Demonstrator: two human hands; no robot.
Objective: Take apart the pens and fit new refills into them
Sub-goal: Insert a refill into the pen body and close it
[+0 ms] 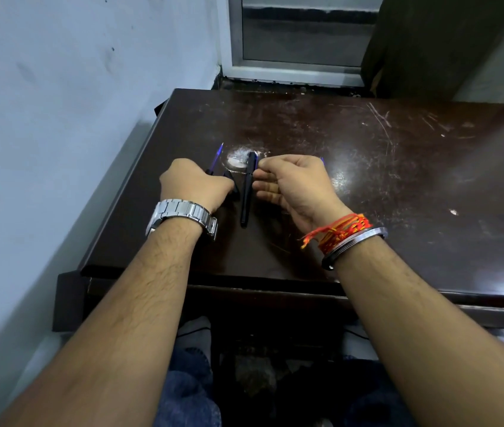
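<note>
A black pen (247, 192) lies lengthwise on the dark table (367, 167), between my hands. My left hand (195, 188), with a steel watch on the wrist, is curled down just left of the pen. Its fingers close over a short black pen part (233, 184). A blue refill (217, 157) sticks out beyond its knuckles. My right hand (295, 183) hovers to the right of the pen, palm toward it. Thumb and forefinger pinch together near the pen's far end. A blue tip (322, 159) shows past the back of that hand, apparently a refill held in the pinch.
The table is scratched, with a pale scuff (238, 158) by the pen's far end. A wall (59, 103) runs close along its left edge and a window frame (300, 66) stands behind it. The table's near edge lies below my wrists, over my knees.
</note>
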